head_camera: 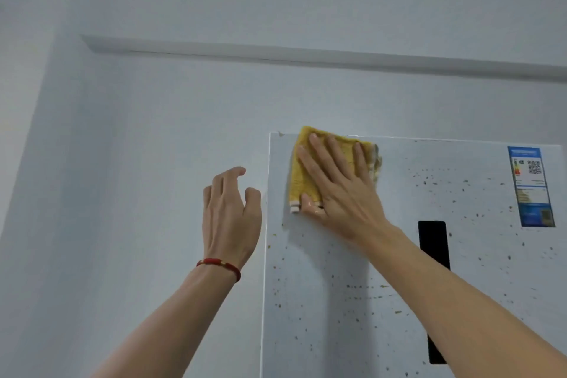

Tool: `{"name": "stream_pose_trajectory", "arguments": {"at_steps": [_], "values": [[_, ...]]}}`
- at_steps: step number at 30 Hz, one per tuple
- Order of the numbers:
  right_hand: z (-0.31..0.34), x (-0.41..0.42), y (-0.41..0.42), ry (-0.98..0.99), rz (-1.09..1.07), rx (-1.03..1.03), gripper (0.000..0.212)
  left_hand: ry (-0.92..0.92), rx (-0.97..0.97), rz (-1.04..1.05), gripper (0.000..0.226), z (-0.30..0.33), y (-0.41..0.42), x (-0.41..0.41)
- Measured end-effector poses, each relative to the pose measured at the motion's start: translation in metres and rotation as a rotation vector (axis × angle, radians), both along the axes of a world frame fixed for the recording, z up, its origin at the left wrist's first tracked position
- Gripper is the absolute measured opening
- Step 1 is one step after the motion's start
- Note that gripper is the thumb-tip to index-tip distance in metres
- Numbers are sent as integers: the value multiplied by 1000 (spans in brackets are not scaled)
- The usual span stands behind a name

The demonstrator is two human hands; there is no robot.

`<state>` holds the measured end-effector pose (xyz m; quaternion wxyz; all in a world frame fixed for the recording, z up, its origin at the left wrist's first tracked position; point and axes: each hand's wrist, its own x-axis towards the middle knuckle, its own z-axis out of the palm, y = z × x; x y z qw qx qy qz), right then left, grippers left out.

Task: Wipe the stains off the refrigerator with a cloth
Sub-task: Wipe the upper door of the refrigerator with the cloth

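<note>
1. The right hand point(337, 181) presses a yellow cloth point(310, 169) flat-fingered against the white refrigerator point(399, 181) door's top corner.
2. The left hand point(230, 215) hovers loosely curled, empty, before the pale wall point(138, 132).
3. Brown stains point(362, 288) speckle the door below the right hand.

Your right hand point(337, 184) covered most of the cloth point(302, 169). Right of it, the label point(530, 186) print was too small to read, and the refrigerator point(460, 255) ran off the picture's edges.
</note>
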<state>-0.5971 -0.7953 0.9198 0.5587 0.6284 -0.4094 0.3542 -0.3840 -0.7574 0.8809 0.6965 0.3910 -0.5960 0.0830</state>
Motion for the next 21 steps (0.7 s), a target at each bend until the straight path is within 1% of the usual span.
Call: {"name": "stream_pose_trajectory", "arguments": {"at_steps": [3,4,5,7,9,10,11,12,15,19,21], "values": [[16,4,-3,-438,19,57,88,-92,-39,12,43,6,2,6],[20,19,-4,-501,34,67,89,-117,-63,20,44,10,3,6],[22,36,-5,-469,46,63,89,-140,-87,29,48,15,4,4],[16,66,-7,-225,65,40,81,-171,-124,51,55,25,5,-5],[13,61,-6,-22,62,38,73,-198,-146,89,60,32,6,-24],[15,50,-4,20,62,30,73,-214,-157,122,60,32,6,-33],[17,29,-2,10,63,18,73,-229,-167,154,59,30,6,-48],[19,11,0,-44,74,15,75,-242,-171,185,58,26,6,-56],[23,-63,5,-289,55,48,82,-291,-156,196,58,16,3,-76],[21,-183,7,-553,11,130,90,-378,-150,226,64,16,3,-84],[15,-226,10,-698,18,177,89,-424,-157,235,65,21,6,-94]]}}
